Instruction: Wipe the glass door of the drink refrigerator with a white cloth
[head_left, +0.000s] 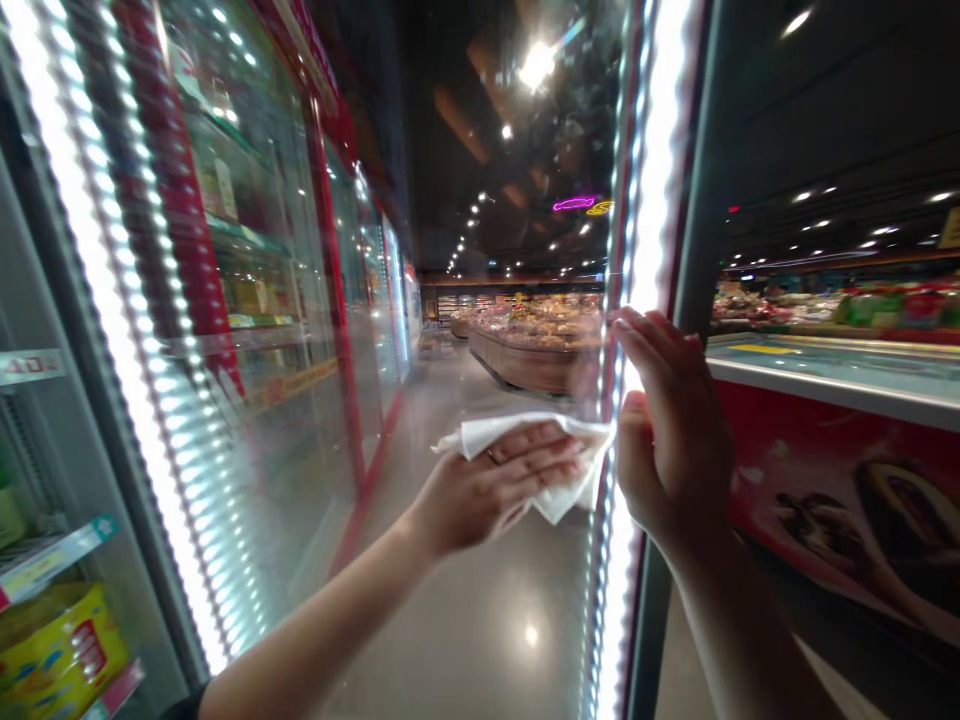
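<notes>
An open glass freezer door [525,250] stands in front of me, its lit frame edge [637,200] on the right. My left hand [495,490] presses a white cloth [559,440] flat against the inner side of the glass, fingers stretched out over the cloth. My right hand [671,440] wraps round the door's lit edge, fingers curled over it, right beside the cloth.
To the left, the open fridge cabinet holds shelves [52,560] with yellow packets [60,650] and a lit LED strip [112,300]. A row of red-framed glass doors [330,300] runs along the aisle. A chest freezer [840,400] stands at right; produce stands [532,350] lie far ahead.
</notes>
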